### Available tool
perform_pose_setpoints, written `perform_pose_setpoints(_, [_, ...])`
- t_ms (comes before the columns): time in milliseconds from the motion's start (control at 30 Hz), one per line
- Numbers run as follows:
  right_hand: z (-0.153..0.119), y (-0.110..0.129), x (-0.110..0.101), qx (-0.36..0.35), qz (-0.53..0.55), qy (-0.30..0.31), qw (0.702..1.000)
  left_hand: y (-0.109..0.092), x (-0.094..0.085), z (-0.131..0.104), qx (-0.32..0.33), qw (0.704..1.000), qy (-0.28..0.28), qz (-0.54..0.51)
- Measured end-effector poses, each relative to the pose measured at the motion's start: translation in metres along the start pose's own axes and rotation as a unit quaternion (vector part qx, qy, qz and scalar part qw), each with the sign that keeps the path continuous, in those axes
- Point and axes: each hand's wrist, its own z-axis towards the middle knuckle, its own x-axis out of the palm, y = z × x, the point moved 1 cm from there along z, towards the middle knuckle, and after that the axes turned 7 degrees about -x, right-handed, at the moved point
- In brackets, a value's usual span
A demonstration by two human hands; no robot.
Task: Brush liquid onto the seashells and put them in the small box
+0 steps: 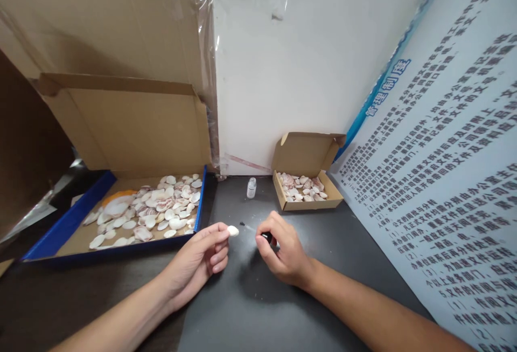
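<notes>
Between thumb and fingertips, my left hand (210, 250) pinches a small white seashell (233, 231) above the dark table. My right hand (283, 250) is closed around the black cap of a brush applicator (266, 236). Its thin stem points left, and the dark bristle tip is close to the shell with a small gap between them. Behind the hands a small clear bottle (251, 188) with a white label stands upright and uncapped on the table.
At the left lies an open blue-edged cardboard box (109, 252) with many loose seashells inside. A smaller open cardboard box (311, 205) of shells stands at the back right. A white wall (283, 72) rises behind, and a printed board (424, 169) leans at the right.
</notes>
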Motion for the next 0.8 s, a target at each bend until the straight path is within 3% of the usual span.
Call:
perform_pose_setpoints(133, [-0.0004, 0.0009, 0.0015, -0.029, 0.012, 0.034, 0.999, -0.0001, -0.0001, -0.0003, -0.002, 1.0, -0.003, 0.0])
perform_pose_setpoints(300, [-0.0003, -0.0013, 0.0019, 0.003, -0.024, 0.02, 1.0, 0.0003, -0.0006, -0.0005, -0.002, 1.0, 0.004, 0.005])
perform_pose_setpoints(667, [-0.0019, -0.0001, 0.0018, -0.036, 0.025, 0.035, 0.998, 0.0035, -0.0012, -0.0001, 0.008, 0.999, 0.008, 0.041])
perform_pose_setpoints(800, [-0.0012, -0.0011, 0.0021, -0.018, 0.001, 0.029, 0.999, 0.0028, -0.0015, -0.0002, 0.008, 0.999, 0.012, 0.03])
